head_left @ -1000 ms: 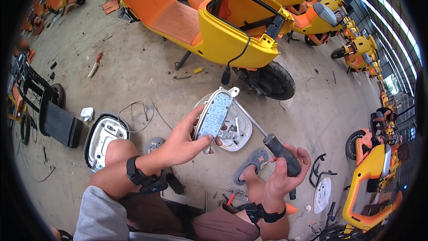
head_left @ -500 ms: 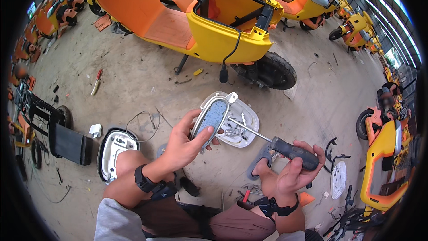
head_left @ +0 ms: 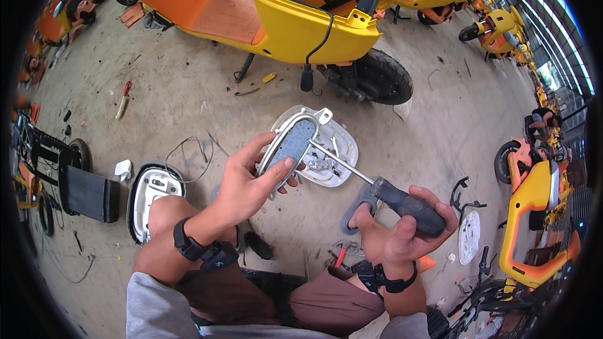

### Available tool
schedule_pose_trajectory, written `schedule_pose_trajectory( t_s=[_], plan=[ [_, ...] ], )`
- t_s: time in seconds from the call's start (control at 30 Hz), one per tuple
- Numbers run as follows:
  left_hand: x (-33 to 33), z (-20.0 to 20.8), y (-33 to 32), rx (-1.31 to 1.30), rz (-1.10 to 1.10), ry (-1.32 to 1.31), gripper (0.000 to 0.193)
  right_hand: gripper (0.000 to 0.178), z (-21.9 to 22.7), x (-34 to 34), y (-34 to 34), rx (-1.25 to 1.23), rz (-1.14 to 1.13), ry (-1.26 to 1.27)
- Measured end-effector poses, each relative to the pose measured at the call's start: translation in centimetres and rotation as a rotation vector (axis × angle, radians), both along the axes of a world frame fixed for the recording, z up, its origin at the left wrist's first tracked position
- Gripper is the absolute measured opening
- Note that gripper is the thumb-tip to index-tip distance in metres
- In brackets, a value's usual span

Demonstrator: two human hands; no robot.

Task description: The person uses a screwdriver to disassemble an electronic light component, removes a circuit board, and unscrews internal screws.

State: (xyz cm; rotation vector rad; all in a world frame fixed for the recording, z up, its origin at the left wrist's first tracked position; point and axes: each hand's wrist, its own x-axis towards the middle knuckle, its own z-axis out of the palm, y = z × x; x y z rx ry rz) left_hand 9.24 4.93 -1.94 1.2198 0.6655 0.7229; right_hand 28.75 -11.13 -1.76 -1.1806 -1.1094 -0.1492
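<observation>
My left hand (head_left: pixel 251 172) grips an oval light unit with a white rim and a blue-grey circuit board (head_left: pixel 293 142), fingers behind it and thumb on its lower edge. My right hand (head_left: pixel 418 229) is closed round the black handle of a screwdriver (head_left: pixel 396 198). The screwdriver's metal shaft points up and left, and its tip meets the right edge of the light unit. Beneath the unit, on the floor, lies a white plastic cover (head_left: pixel 342 166) with small loose parts in it.
A yellow and orange scooter (head_left: pixel 295 41) on its stand is just ahead. By my left knee lies a white seat-shaped part (head_left: pixel 141 194) with a black rim. A red-handled tool (head_left: pixel 124 95), a black box (head_left: pixel 94 194) and a black bracket (head_left: pixel 461 201) are on the floor.
The view has shifted, so the scooter and floor items sit higher and further left. My hands keep their grips, and the screwdriver tip stays at the light unit's edge.
</observation>
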Motion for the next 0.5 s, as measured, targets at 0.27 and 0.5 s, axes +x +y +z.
schedule_pose_trajectory(
  t_s=[0.27,0.5],
  plan=[
    [0.1,-0.9,0.4,0.170,0.081,0.194,0.042,0.061,1.1,0.1,-0.8,-0.190,0.171,-0.562],
    [-0.6,-1.1,-0.5,0.042,0.082,0.212,0.043,0.062,0.8,0.0,-0.4,-0.117,0.069,-0.606]
  ],
)
